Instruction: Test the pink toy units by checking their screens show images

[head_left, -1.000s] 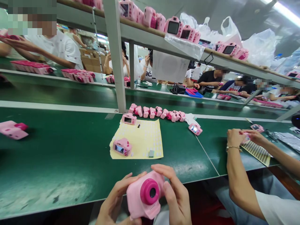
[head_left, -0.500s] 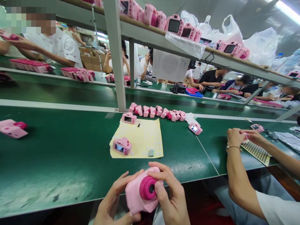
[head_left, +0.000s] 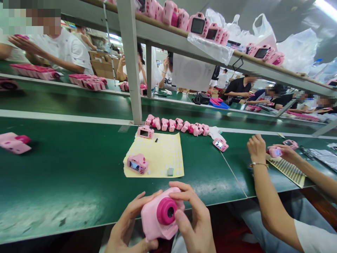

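Between both hands, just off the near edge of the green table, is a pink toy camera [head_left: 154, 219] with its magenta lens turned toward me. My left hand [head_left: 126, 225] grips its left side, thumb below and fingers along the top. My right hand [head_left: 196, 218] holds the other side, with the thumb beside the lens and fingers over the top. Beyond them lies a yellow sticker sheet [head_left: 158, 154] with small pale labels. One pink camera [head_left: 137, 164] with a lit screen sits on its near left part, another camera [head_left: 145, 132] at its far left corner.
A row of pink cameras [head_left: 172, 125] stands behind the sheet, with a lit camera [head_left: 220, 144] to its right. Another camera [head_left: 14, 143] lies far left. At right, a co-worker's hands [head_left: 256, 149] work over a label sheet [head_left: 285, 170]. A loaded shelf [head_left: 163, 33] crosses overhead on a post [head_left: 131, 70].
My hands and the camera stay almost still; my right thumb has shifted slightly beside the lens. The co-worker's hands have moved apart, one now holding a camera with its screen showing.
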Available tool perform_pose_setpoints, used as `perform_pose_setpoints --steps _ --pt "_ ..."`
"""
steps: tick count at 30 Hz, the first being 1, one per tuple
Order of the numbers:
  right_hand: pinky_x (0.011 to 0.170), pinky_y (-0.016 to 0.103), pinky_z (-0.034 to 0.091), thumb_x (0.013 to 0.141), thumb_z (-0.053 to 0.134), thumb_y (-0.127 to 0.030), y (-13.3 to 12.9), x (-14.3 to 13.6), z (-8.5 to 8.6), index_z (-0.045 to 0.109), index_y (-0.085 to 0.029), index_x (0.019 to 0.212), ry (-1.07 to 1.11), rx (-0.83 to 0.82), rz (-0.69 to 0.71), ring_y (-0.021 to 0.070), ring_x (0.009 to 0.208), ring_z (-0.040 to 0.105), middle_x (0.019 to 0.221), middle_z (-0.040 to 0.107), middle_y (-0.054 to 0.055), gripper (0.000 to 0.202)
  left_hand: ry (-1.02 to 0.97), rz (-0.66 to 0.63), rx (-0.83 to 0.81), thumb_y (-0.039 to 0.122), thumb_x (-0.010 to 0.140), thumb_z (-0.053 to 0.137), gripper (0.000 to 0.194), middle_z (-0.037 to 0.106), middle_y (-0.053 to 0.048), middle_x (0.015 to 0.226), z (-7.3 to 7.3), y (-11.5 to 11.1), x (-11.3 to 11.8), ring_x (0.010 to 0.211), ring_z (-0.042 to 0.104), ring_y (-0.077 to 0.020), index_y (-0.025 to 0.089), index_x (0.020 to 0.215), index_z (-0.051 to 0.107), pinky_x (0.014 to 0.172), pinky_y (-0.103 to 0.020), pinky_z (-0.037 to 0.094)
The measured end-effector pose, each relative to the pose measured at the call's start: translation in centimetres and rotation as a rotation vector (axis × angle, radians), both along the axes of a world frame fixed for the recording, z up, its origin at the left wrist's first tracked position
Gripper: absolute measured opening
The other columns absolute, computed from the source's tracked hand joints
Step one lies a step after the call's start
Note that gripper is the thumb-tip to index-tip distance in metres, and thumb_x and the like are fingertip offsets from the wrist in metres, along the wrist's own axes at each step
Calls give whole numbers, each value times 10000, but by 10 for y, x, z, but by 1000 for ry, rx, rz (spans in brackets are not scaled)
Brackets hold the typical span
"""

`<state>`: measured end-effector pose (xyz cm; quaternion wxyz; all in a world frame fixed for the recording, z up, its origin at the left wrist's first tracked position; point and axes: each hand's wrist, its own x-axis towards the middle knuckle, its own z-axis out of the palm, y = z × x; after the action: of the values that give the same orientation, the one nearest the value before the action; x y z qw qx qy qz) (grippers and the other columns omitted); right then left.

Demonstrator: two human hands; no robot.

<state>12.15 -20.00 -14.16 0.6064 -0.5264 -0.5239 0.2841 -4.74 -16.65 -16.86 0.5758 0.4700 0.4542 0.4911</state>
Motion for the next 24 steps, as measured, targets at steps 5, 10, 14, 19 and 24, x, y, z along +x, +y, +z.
perform_pose_setpoints --steps 5,10,14,19,24 --pt "1015 359 487 964 659 -308 4 7 -5 743 -279 1034 -19 -78 121 250 1203 672 1292 714 61 113 57 2 40 633 496 984 597 820 -54 1216 3 1 -1 1492 442 -388 370 1008 826 1253 -544 306" --pt "946 334 443 1032 578 -391 9 0 -6 670 -248 843 -25 -45 -1 216 1056 683 1080 746 31 254 165 -51 104 688 537 940 622 808 -61 1243 1 6 -8 1514 399 -404 397 1076 832 1265 -608 236" --pt "880 320 418 1061 524 -352 12 -3 -6 573 -239 772 -141 15 -63 180 913 659 921 719 -6 314 212 -155 151 717 584 899 652 782 -49 1304 -19 11 -20 1535 355 -421 454 1172 798 1241 -673 215" --pt "753 286 422 1077 484 -323 17 1 -5 555 -236 732 -229 -16 -93 154 729 582 712 631 -27 363 210 -280 174 743 609 867 711 765 -74 1334 -39 13 -27 1552 322 -417 418 1235 775 1237 -625 269" --pt "704 232 491 1091 474 -366 17 6 -4 622 -243 886 -45 -38 -123 137 747 637 803 663 -12 281 148 -277 156 758 600 861 710 776 -77 1314 -40 12 -23 1523 379 -423 399 1208 788 1251 -608 248"
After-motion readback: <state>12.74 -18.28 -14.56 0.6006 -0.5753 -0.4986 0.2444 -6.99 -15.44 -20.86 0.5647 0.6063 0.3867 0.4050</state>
